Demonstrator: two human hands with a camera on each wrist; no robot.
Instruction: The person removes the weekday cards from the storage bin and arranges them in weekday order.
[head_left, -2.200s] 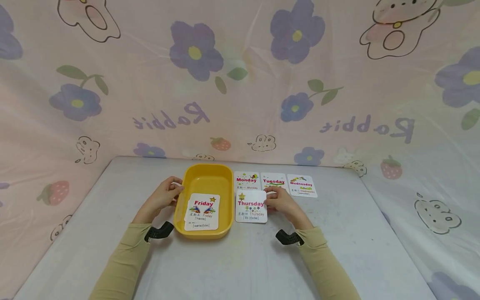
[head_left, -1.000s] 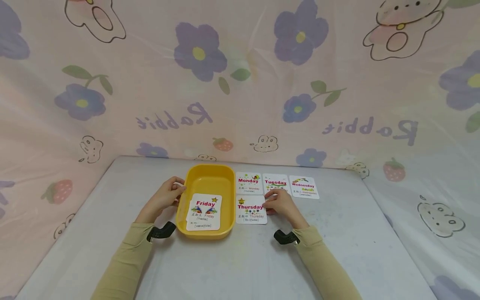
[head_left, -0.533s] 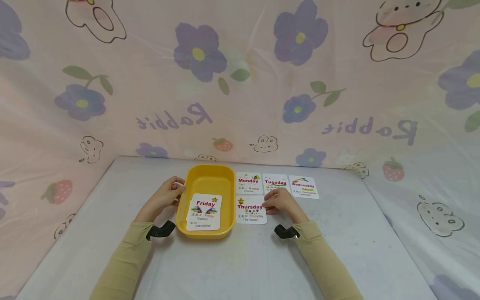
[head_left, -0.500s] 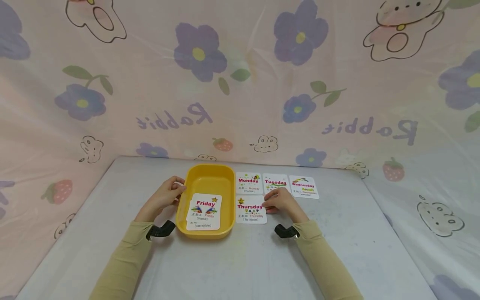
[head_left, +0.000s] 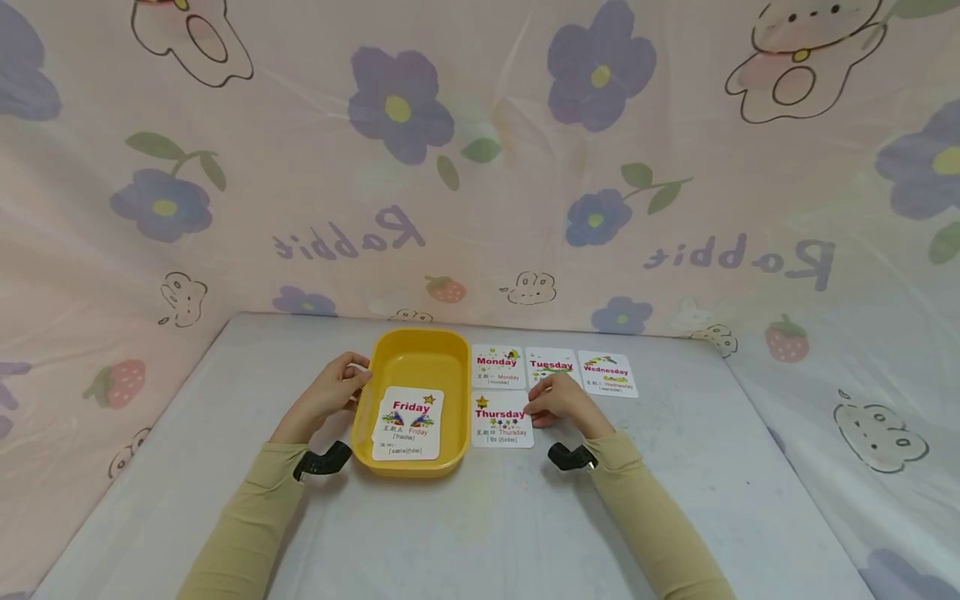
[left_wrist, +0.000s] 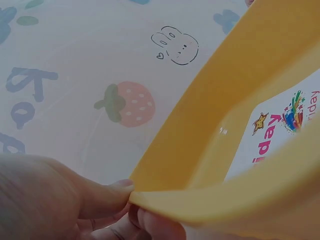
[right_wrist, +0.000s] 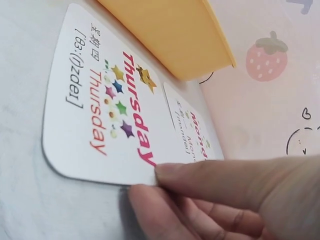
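Note:
My left hand [head_left: 330, 396] pinches the left rim of a yellow plastic tray [head_left: 420, 342]; the left wrist view has the thumb on the rim and fingers beneath it. Inside the tray lies a Friday flashcard [head_left: 412, 417] on top of another card, which is mostly covered. To the tray's right, my right hand [head_left: 562, 402] pinches the right edge of a Thursday flashcard [right_wrist: 107, 110], thumb on its face. This card lies on the table just below the Monday flashcard [head_left: 498, 367]. Part of the Tuesday flashcard [head_left: 551, 360] is hidden behind the right hand.
A Wednesday flashcard [head_left: 607, 373] ends the upper row on the right. The white-covered table [head_left: 465, 533] meets a pink curtain [head_left: 480, 183] printed with flowers and rabbits along its back edge.
The right hand has brought the Thursday card slightly down, off the Monday card's lower edge, and laid it below. The left hand keeps its hold on the tray rim.

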